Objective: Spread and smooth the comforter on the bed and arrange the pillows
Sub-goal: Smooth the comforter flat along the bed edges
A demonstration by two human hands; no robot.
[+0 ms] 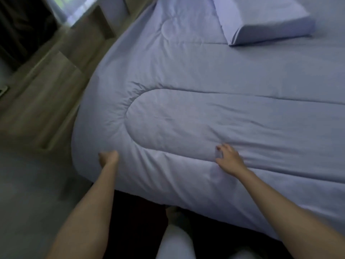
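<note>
A pale lavender quilted comforter [196, 116] covers the bed and drapes over its near edge and left corner. A matching rectangular pillow [261, 21] lies flat at the top right. My left hand [109, 157] is curled into a fist at the comforter's left corner, gripping the fabric at the edge. My right hand [228, 158] rests on top of the comforter near the front edge, fingers bent and pinching a small fold of fabric. Wrinkles radiate from the stitched oval seam between my hands.
A wooden shelf unit [61, 75] runs along the bed's left side, close to the corner. A window with a sheer curtain [74, 8] is at the top left. Grey floor [28, 193] lies left of me. My knee [175, 240] shows below the bed edge.
</note>
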